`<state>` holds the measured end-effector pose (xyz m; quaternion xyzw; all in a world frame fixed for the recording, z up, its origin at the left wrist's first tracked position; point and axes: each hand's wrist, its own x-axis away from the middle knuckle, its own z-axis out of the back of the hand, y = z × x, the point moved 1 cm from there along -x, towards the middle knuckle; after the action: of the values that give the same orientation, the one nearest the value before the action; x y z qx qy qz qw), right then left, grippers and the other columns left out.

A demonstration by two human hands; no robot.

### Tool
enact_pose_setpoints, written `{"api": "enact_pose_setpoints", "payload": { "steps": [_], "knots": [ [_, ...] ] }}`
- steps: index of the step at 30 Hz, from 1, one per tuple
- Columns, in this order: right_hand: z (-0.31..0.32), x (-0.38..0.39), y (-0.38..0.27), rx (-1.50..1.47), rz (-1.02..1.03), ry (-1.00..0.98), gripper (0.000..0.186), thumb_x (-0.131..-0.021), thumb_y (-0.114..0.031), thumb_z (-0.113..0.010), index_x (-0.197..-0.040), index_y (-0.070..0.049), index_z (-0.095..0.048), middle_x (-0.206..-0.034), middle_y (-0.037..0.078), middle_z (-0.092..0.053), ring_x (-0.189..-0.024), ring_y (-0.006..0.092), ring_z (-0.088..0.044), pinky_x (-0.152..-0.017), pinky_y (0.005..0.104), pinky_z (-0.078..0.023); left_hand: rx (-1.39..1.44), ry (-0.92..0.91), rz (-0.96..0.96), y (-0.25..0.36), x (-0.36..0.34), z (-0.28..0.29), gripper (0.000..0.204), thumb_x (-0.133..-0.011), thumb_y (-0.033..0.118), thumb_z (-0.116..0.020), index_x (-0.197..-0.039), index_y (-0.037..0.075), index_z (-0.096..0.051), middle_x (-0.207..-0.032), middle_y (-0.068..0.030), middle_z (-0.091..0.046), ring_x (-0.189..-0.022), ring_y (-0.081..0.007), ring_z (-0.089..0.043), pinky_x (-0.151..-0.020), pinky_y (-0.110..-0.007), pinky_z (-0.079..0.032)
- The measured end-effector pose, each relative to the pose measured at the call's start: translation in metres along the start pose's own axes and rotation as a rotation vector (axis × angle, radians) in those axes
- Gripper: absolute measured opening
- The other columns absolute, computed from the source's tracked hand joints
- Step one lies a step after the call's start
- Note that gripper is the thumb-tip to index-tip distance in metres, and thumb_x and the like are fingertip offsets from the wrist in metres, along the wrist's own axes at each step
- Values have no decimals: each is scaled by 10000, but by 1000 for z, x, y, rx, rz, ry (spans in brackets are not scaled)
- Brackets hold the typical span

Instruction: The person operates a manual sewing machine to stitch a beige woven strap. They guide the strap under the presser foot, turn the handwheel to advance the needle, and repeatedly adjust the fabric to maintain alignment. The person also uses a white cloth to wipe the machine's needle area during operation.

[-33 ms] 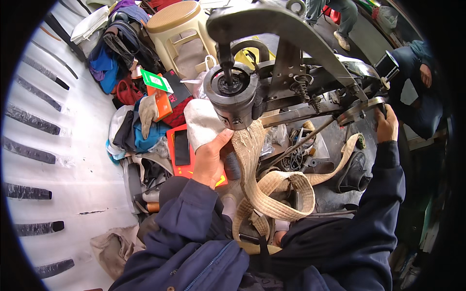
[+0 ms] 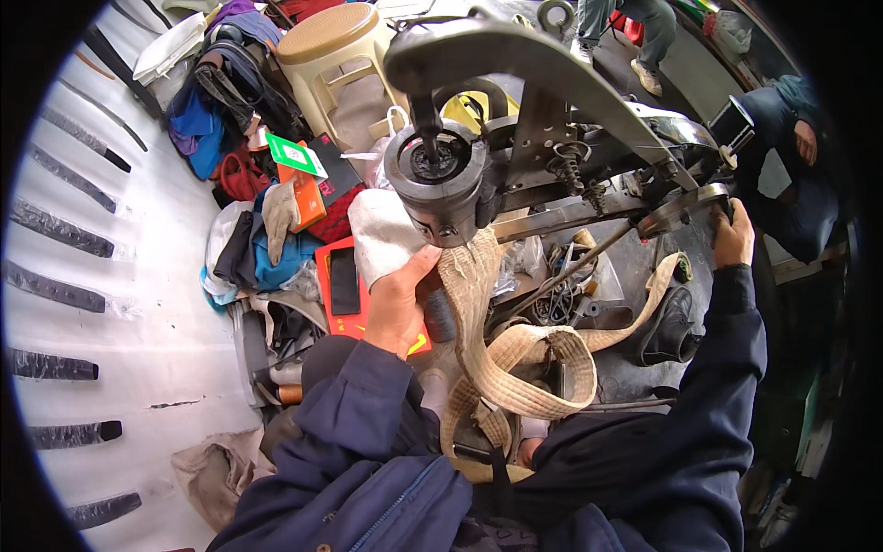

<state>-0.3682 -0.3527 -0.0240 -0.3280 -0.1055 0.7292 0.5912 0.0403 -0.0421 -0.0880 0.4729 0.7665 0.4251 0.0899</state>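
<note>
A dark metal hand-cranked sewing machine [image 2: 552, 138] stands in front of me, its round cylindrical head [image 2: 440, 184] towards me. Just under that head, my left hand [image 2: 397, 304] is closed on a wide beige woven strap [image 2: 471, 304], thumb on top near its edge; the other fingers are mostly hidden. From there the strap hangs down and loops over my lap. A whitish cloth-like piece [image 2: 382, 235] shows beside the head, above my left hand. At the machine's right side, my right hand [image 2: 733, 237] is closed round the edge of the crank wheel [image 2: 682, 210].
A cream plastic stool [image 2: 336, 55] stands at the back left by piled bags and clothes [image 2: 230, 92]. A phone [image 2: 345, 281] lies on a red box to the left. Black shoe [image 2: 670, 331], cords and tools lie on the floor at right. Another person [image 2: 791, 175] sits far right.
The machine's curved upper arm has shifted slightly to the left. Both my hands keep nearly the same places.
</note>
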Motion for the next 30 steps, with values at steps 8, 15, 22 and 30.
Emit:
{"api": "enact_pose_setpoints", "payload": {
  "steps": [8, 15, 22, 30],
  "knots": [
    [-88, 18, 82, 169, 33, -122, 247, -922, -194, -651, -1079, -21, -572, -842, 184, -641, -671, 316, -627, -643, 429, -506, -99, -41, -136, 1, 2, -5, 284, -914, 55, -663, -1193, 11, -631, -1115, -59, -688, -1013, -187, -657, -921, -332, -493],
    [-45, 73, -46, -404, -150, -504, 264, -972, -242, -621, -1037, 12, -597, -673, -9, -484, -474, 111, -489, -413, 287, -397, -109, -1, -113, -5, -2, 4, 236, -921, 81, -658, -1137, -14, -657, -1067, -82, -707, -961, -188, -673, -873, -325, -510],
    [-7, -6, 16, 8, -3, 27, 227, -941, -235, -634, -1057, -44, -591, -749, 108, -607, -629, 204, -586, -577, 350, -460, -126, 1, -97, -5, -1, 3, 221, -924, 93, -662, -1115, -19, -666, -1051, -94, -712, -928, -195, -684, -852, -330, -522],
    [-86, 11, 107, 327, -53, -105, 304, -932, -232, -650, -1168, -67, -554, -854, 208, -644, -710, 352, -639, -652, 437, -507, -84, 29, -130, 5, 11, -14, 302, -902, 45, -688, -1195, 36, -618, -1098, -49, -679, -980, -181, -663, -876, -326, -515]
  ]
}}
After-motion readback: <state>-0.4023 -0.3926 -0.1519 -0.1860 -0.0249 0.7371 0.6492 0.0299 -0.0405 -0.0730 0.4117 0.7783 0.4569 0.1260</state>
